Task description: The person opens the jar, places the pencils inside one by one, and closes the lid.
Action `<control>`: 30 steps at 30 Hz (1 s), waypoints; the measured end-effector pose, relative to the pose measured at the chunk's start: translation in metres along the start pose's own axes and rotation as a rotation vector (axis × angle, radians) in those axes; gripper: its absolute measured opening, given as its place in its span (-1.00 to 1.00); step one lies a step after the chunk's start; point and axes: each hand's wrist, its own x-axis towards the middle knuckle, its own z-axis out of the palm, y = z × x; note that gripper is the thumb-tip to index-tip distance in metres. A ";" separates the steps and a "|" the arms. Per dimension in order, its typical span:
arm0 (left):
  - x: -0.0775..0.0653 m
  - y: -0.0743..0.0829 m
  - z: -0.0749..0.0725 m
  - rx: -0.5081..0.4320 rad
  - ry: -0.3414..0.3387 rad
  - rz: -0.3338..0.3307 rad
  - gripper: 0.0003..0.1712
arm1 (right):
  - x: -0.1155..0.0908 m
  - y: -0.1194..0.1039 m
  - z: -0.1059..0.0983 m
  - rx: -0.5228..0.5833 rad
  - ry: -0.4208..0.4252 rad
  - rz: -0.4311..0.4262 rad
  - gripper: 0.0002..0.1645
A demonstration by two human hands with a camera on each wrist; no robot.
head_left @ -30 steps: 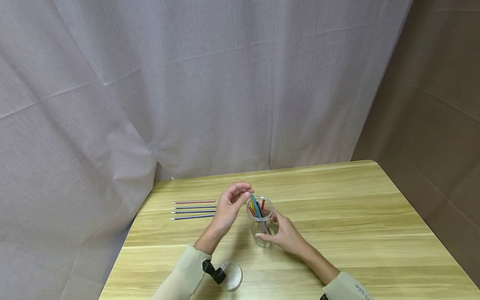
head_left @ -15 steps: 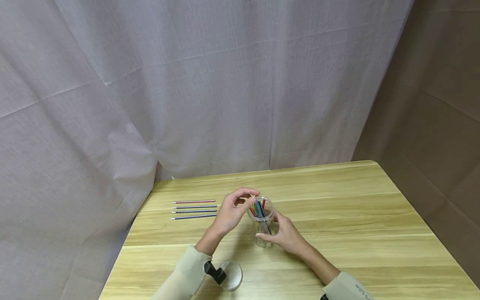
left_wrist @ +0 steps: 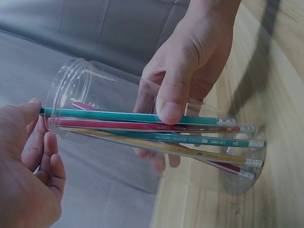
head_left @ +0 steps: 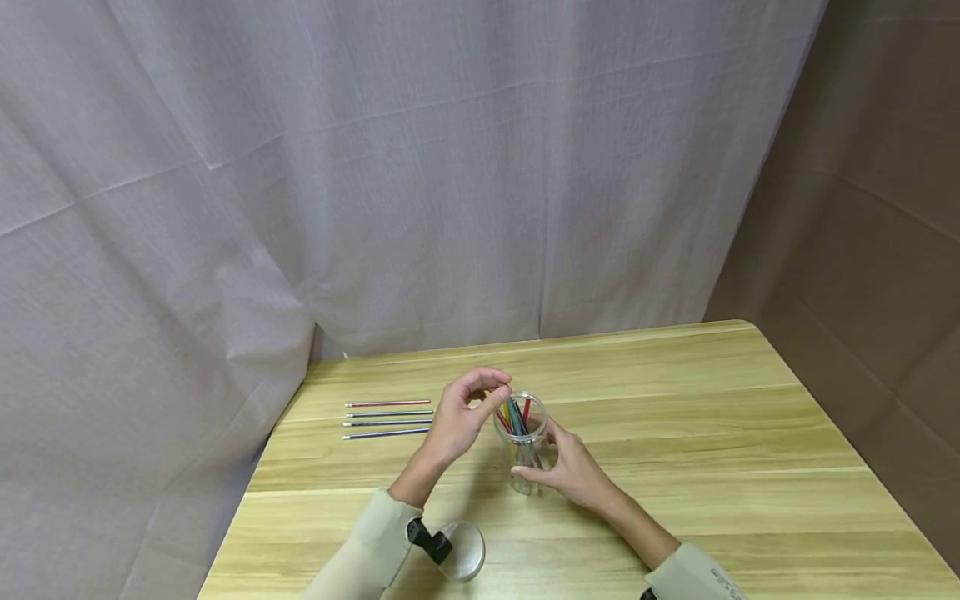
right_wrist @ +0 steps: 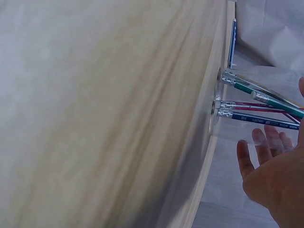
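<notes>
A clear plastic jar (head_left: 508, 457) stands upright on the wooden table, holding several pencils. My right hand (head_left: 576, 471) grips its side, the thumb on the near wall and the fingers behind. At the jar's mouth, thumb and fingers of my left hand (head_left: 459, 421) pinch the dark tip of a green pencil (left_wrist: 109, 114). That pencil's eraser end is inside, a little higher above the jar's bottom than the others. Around it in the left wrist view are a red pencil (left_wrist: 118, 125), a yellow pencil (left_wrist: 171, 148) and another green pencil (left_wrist: 209, 140).
Several pencils lie in a parallel row on the table left of the jar, among them a red pencil (head_left: 390, 404) and a blue pencil (head_left: 386, 434). A round clear lid (head_left: 467, 554) lies near the front, beside the left wrist camera. A grey curtain (head_left: 450, 208) hangs behind.
My left hand dipped down and right toward the jar's mouth, then rose slightly. The green pencil's tip sits lower than a second ago. My right hand and the jar stay put.
</notes>
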 end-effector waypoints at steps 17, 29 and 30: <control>-0.004 0.000 0.005 0.106 -0.010 0.040 -0.88 | 0.000 0.001 0.000 0.004 -0.011 -0.016 -0.07; -0.008 0.032 0.004 0.129 -0.019 0.084 -0.92 | 0.000 0.000 0.000 -0.002 -0.010 -0.027 -0.06; -0.008 0.033 0.003 0.126 -0.017 0.078 -0.91 | 0.000 0.000 0.000 -0.002 -0.010 -0.022 -0.08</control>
